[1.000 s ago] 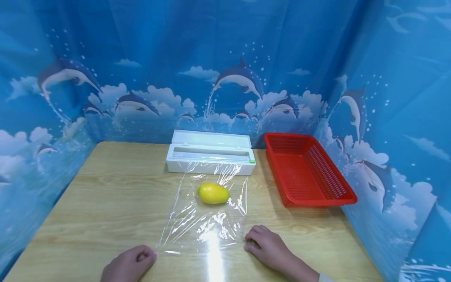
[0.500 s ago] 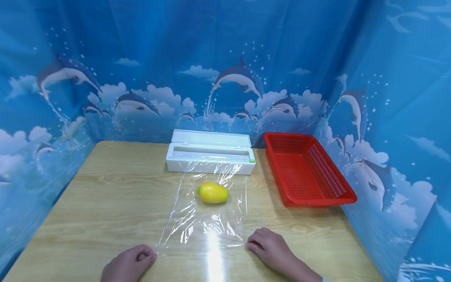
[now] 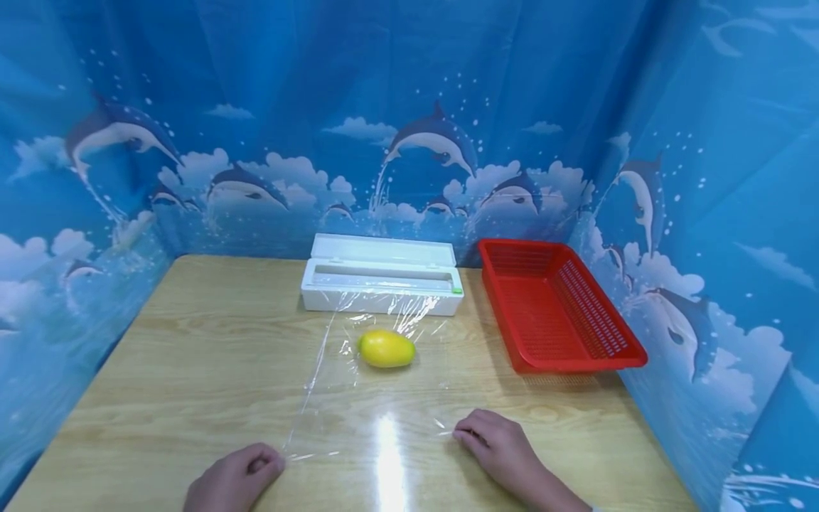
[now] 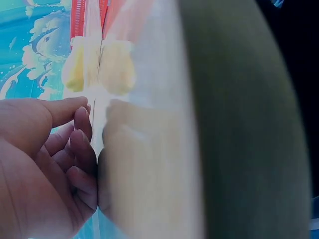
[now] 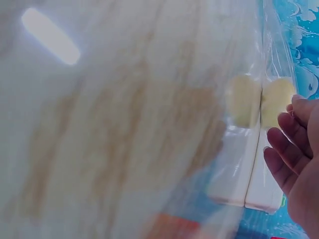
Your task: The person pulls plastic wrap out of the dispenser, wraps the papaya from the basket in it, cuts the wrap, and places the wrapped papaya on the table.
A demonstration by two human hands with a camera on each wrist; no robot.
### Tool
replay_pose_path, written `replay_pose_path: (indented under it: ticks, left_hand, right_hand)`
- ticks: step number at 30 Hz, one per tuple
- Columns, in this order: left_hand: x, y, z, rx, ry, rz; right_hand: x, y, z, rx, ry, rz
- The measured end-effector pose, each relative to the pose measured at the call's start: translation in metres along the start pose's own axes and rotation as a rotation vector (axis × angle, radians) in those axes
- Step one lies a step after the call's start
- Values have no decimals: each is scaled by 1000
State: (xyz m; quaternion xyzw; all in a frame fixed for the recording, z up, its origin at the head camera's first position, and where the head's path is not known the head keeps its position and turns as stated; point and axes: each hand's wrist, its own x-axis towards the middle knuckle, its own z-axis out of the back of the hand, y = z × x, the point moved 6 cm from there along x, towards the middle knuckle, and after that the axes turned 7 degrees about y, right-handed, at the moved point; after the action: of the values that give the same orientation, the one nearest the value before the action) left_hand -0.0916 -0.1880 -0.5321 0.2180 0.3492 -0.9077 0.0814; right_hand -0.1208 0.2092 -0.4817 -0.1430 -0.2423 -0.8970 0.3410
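A sheet of clear cling film [image 3: 310,387] stretches from a white dispenser box [image 3: 384,304] toward the near side of the wooden table. Under the film lies a yellow mango [image 3: 387,348], slightly green at its ends. My left hand [image 3: 235,478] pinches the film's near left corner between thumb and forefinger. At the near right corner, my right hand [image 3: 502,451] pinches the film the same way, its other fingers loosely bent in the right wrist view. The box's lid [image 3: 382,249] is tipped back, and a green piece [image 3: 457,291] sits at the right end of its front edge.
A red plastic basket [image 3: 544,313] with slotted sides stands right of the box. Blue curtains [image 3: 288,85] printed with dolphins hang behind and beside the table [image 3: 192,341]. A bright light reflection falls on the tabletop between the hands.
My right hand has shifted a little to the right, and the film is flatter, with far fewer shiny wrinkles near its front edge. My left hand and the mango stay in place.
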Motion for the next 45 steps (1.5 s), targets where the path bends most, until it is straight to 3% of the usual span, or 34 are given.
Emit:
replay_pose_path:
  ticks: [13, 21, 27, 38, 45]
  left_hand:
    - [-6, -11, 13, -87, -44, -53]
    - [-2, -31, 31, -180, -34, -125]
    - [9, -45, 43, -199, -32, -183]
    - [32, -71, 71, -179, -55, -269]
    - [51, -85, 82, -185, -52, -279]
  right_hand:
    - [9, -1, 18, -17, -51, 7]
    - [27, -10, 30, -66, -56, -3]
    - [40, -20, 36, -90, -28, -59]
    - [68, -33, 48, -229, -2, -105]
    - [87, -47, 46, -150, 34, -242]
